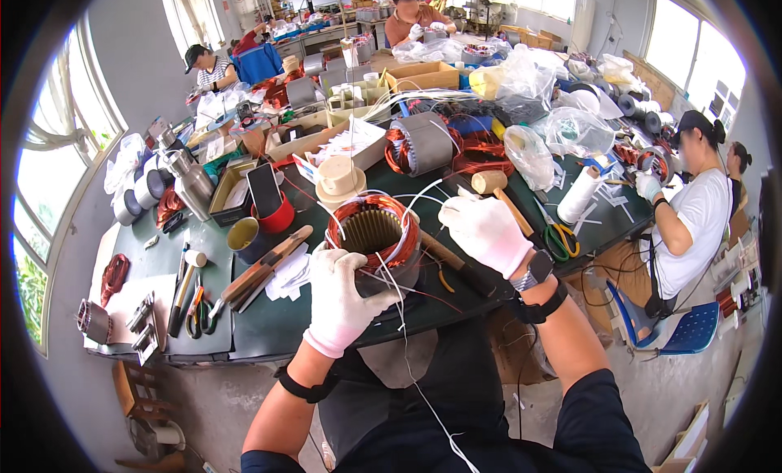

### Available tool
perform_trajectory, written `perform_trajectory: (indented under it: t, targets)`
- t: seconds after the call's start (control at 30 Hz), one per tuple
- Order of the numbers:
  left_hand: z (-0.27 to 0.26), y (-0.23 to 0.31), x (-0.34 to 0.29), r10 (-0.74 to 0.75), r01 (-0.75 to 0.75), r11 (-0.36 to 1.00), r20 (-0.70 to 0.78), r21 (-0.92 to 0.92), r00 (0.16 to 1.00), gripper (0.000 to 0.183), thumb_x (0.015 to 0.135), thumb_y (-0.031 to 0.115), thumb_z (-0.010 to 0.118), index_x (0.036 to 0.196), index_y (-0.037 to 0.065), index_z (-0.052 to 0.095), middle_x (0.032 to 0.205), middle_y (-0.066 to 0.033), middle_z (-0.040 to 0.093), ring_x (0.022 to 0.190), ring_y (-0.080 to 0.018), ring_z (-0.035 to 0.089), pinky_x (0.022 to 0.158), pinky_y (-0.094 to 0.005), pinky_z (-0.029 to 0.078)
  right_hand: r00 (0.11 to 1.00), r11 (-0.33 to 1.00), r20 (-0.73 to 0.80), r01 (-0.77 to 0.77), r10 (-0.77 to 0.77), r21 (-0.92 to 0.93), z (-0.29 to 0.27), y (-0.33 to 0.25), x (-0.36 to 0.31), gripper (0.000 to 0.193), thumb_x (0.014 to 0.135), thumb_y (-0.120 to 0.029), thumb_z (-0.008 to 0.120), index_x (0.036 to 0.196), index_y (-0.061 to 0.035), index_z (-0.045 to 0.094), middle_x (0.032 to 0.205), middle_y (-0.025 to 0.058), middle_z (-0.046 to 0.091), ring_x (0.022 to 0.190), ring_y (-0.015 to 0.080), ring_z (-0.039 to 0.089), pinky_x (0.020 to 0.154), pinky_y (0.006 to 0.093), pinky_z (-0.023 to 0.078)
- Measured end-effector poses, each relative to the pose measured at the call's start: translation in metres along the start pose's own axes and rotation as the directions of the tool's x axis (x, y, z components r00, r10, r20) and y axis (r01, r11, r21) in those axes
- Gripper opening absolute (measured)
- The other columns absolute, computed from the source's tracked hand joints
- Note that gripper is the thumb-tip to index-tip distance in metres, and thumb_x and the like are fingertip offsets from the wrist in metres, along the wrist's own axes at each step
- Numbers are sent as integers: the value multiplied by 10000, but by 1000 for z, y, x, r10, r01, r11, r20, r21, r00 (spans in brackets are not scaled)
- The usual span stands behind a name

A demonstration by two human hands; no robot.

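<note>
A motor stator [407, 271] stands upright on the bench before me, with copper windings [376, 203] round its top and slots visible inside the bore. My left hand [346, 294], in a white glove, grips its near left side, fingers on the rim and thumb along the front. Beside the stator, to the right, my gloved right hand [486, 233] is raised with curled fingers; a white lead from the windings reaches toward its fingertips, but what they pinch is hidden. A thin white cord [410, 359] hangs from the stator's front over my lap.
Left of the stator lie a wooden-handled tool [267, 265], pliers [195, 312] and a small mallet [194, 260]. A phone [263, 190] leans in a red holder. To the right are scissors [560, 241] and a thread spool [578, 198]. Several people work around the bench.
</note>
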State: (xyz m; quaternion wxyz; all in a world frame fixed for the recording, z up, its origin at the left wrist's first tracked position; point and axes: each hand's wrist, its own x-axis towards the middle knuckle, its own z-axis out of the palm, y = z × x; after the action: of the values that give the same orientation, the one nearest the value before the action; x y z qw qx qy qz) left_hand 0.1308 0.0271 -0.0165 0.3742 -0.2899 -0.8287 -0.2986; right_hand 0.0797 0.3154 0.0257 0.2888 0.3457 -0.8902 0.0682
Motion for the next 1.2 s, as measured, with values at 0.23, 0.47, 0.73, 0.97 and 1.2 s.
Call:
perform_trajectory:
  t: [0.23, 0.47, 0.73, 0.97, 1.2]
  targets:
    - [-10, 3, 2, -17, 20, 998, 59, -53, 998, 829, 520, 313, 1012, 1165, 35, 571, 1077, -150, 561, 1062, -364, 547, 1006, -491, 444, 993, 991, -50, 97, -103, -96, 3, -23, 6, 87, 865, -138, 654, 951, -126, 644, 893, 53, 633, 806, 224, 697, 670, 361, 543]
    - [-25, 11, 10, -39, 44, 999, 133, -32, 990, 674, 606, 212, 968, 1152, 30, 616, 1091, -143, 618, 1075, -350, 587, 978, -478, 470, 989, 984, -32, 150, -147, 101, -10, -58, 9, 67, 869, -143, 648, 934, -134, 637, 904, 40, 634, 793, 205, 697, 678, 351, 544]
    - [-31, 11, 12, -49, 56, 997, 110, -60, 993, 360, 672, 92, 900, 966, 54, 695, 1001, -100, 651, 987, -331, 630, 895, -430, 511, 993, 978, -63, 105, -95, 179, 3, -76, 20, 65, 880, -142, 649, 932, -105, 662, 919, 51, 617, 825, 218, 700, 685, 360, 548]
    - [-22, 6, 12, -15, 18, 998, 49, -55, 999, 196, 701, 25, 831, 849, 62, 708, 905, -80, 640, 944, -319, 625, 859, -433, 512, 943, 925, -267, -90, 198, 369, 11, -69, 8, 187, 848, -133, 787, 993, -71, 687, 981, 96, 690, 873, 305, 693, 751, 419, 576]
    - [-21, 13, 14, -58, 61, 997, 65, -41, 996, 171, 724, 19, 813, 827, 65, 685, 895, -82, 625, 923, -323, 606, 848, -440, 500, 891, 670, -115, -239, 439, 702, 23, -50, 9, 223, 840, -82, 812, 1035, -68, 706, 998, 105, 712, 962, 315, 687, 851, 391, 558]
